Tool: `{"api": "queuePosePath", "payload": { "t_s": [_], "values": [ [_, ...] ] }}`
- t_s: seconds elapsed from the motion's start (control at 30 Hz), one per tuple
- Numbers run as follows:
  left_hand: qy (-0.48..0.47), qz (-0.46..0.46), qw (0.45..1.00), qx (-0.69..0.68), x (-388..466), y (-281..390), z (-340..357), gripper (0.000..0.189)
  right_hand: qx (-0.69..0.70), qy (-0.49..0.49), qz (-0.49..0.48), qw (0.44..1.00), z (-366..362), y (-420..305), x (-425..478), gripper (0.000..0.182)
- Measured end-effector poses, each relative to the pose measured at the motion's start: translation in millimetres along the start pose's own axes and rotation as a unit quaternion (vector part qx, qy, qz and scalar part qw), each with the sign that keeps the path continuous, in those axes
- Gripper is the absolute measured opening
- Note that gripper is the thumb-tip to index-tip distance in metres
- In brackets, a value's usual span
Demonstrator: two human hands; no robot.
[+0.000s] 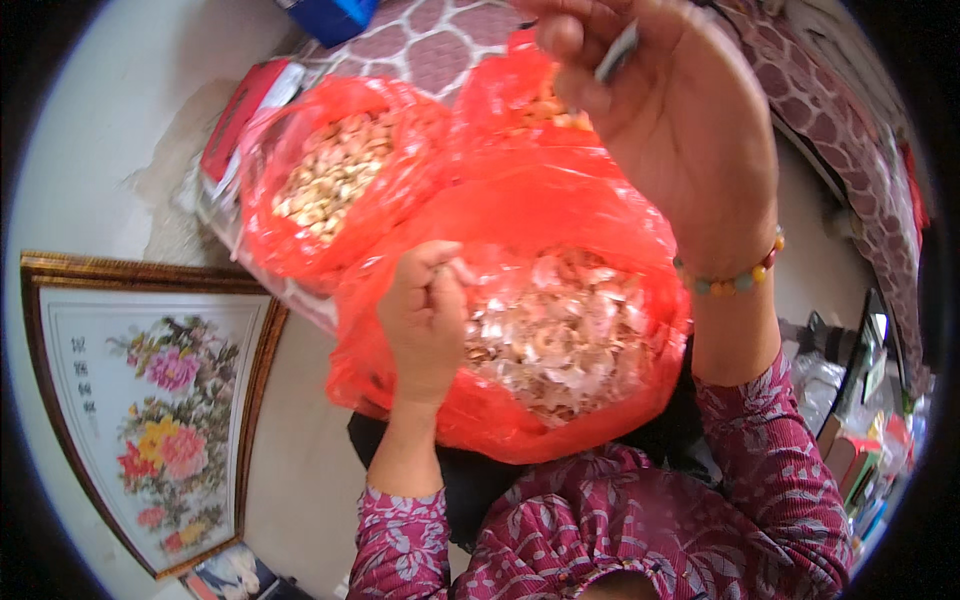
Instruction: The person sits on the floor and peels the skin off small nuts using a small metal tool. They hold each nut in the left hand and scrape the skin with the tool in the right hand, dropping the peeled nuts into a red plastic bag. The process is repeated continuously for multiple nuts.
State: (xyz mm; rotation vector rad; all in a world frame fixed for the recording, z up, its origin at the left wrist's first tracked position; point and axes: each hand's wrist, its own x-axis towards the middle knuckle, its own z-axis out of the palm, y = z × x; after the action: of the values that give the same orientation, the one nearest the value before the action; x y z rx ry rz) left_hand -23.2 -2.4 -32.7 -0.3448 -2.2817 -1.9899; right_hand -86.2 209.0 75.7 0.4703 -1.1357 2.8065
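My left hand is closed in a loose fist at the near left of a large red plastic bag. A small pale piece, seemingly a garlic clove, shows between its thumb and forefinger. The bag holds a heap of dry, papery garlic skins. Raised close to the camera, my right hand has its palm turned into view and a beaded bracelet at the wrist. A small grey blade is held in its fingers; its far end is hidden.
Peeled garlic cloves fill a red bag at the left. Another red bag behind holds more cloves. A blue box and a red box stand on the patterned cloth. A framed flower picture leans at the left.
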Motion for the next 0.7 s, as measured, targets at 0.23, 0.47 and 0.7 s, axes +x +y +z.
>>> {"api": "queuePosePath", "payload": {
  "t_s": [0.23,0.47,0.7],
  "values": [
    [-0.004,0.016,0.998,0.067,-0.7,3.0,-3.0,0.015,-0.162,0.01,0.123,0.979,-23.3,71.7,-7.9,0.041],
    [-0.049,0.043,0.995,0.08,-2.5,20.5,-8.8,0.013,-0.315,-0.048,0.172,0.932,-15.2,72.7,-16.9,0.042],
    [-0.031,0.064,0.991,0.11,12.3,86.2,-44.5,0.006,-0.121,-0.073,0.217,0.966,-24.8,68.7,-22.7,0.043]
  ]
}}
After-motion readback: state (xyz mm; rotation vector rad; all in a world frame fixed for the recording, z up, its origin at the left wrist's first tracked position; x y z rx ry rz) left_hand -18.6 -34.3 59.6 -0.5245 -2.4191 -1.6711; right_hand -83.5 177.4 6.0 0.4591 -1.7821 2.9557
